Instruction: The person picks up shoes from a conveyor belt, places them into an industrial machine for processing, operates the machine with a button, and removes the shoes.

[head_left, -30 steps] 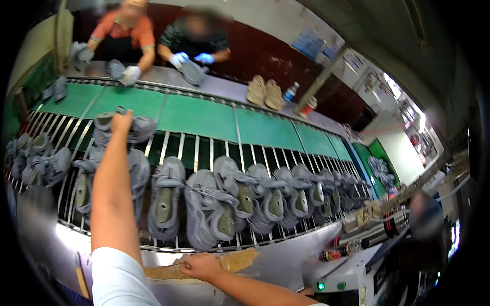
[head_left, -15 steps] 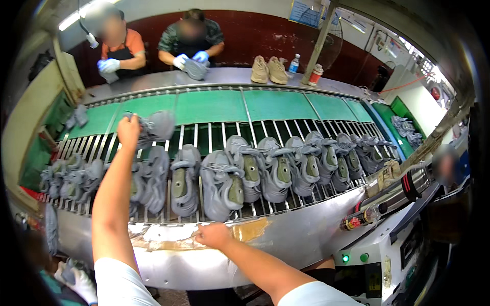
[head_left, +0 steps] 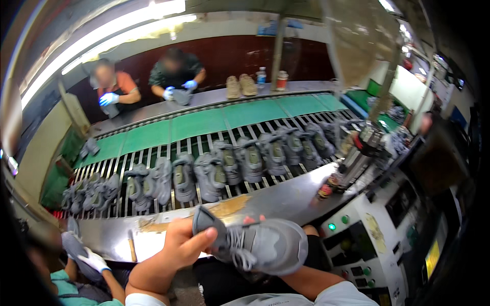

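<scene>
A grey lace-up sneaker (head_left: 270,245) is close in front of me, tilted, with its toe to the right and its laces tied. My left hand (head_left: 186,242) grips it by the heel collar, thumb on the near side. Underneath and behind the shoe is my right hand (head_left: 249,220), holding it from below; only a few fingertips show past its upper edge. Several more grey sneakers (head_left: 184,177) stand in a row on the slatted roller conveyor (head_left: 120,196) beyond my hands.
A metal ledge (head_left: 286,196) runs along the conveyor's near side. Behind it are a green belt (head_left: 196,125) and two gloved people at a bench with beige shoes (head_left: 240,86). A control panel (head_left: 352,245) stands at right; another gloved person (head_left: 94,262) sits at lower left.
My left hand has brought a sneaker from over the conveyor toward me. My right hand has left the ledge and now holds the shoe too. The whole view has shifted.
</scene>
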Available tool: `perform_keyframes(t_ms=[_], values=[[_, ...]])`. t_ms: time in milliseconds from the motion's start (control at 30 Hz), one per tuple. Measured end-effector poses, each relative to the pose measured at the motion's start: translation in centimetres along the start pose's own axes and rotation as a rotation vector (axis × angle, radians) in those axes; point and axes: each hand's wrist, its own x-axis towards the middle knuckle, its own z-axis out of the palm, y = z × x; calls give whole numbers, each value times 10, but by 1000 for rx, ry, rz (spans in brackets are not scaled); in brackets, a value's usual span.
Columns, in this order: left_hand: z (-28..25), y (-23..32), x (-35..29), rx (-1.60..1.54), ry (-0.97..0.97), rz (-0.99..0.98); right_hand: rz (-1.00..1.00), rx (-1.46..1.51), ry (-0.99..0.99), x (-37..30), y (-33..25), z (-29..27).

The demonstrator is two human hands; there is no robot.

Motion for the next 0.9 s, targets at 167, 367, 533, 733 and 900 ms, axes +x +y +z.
perform_keyframes(t_ms=[167, 367, 533, 733, 900], values=[[86, -47, -5, -550, -34, -47, -1075, -2378, -272, -119, 85, 21], [144, -174, 19, -126, -221, -182, -1351, -1457, 288, -290, 77, 43], [37, -350, 9, 887, 228, -173, -1939, -1392, 433, -449, 49, 121], [5, -336, -10, 1313, -27, -430, -2782, -1464, 1441, -515, 47, 306], [0, -353, -12, 1302, 13, -324, -2441, -1175, 2509, -542, 21, 398]])
